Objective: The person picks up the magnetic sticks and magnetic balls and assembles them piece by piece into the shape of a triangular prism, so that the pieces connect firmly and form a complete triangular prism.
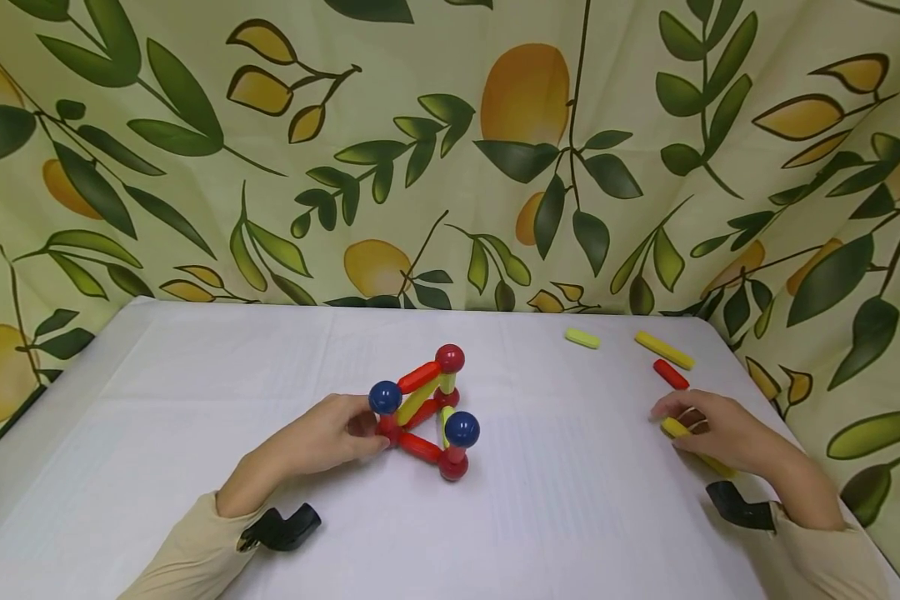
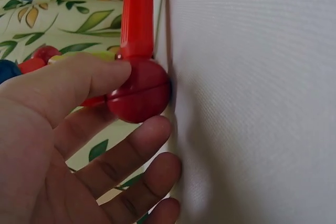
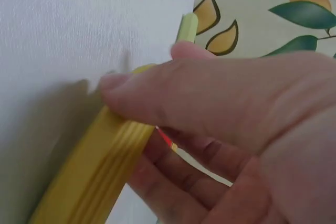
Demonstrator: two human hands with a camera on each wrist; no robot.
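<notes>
A frame of red, yellow and lime rods joined by balls stands mid-table, with a blue ball (image 1: pixel 385 397) and another blue ball (image 1: pixel 462 429) on top of short uprights. At its left corner my left hand (image 1: pixel 328 433) pinches a red ball (image 2: pixel 140 92) low on the frame, thumb on the near side; the other fingers are spread below. Far to the right, my right hand (image 1: pixel 720 429) grips a long yellow rod (image 3: pixel 100 166) near one end, between thumb and fingers. The rod's far end in the right wrist view is hidden by the thumb.
Beyond the right hand lie a short red rod (image 1: pixel 671 374), a long yellow rod (image 1: pixel 664 350) and a short lime rod (image 1: pixel 582 338). A patterned cloth (image 1: pixel 435 167) hangs behind the white table (image 1: pixel 555 500) and along its sides.
</notes>
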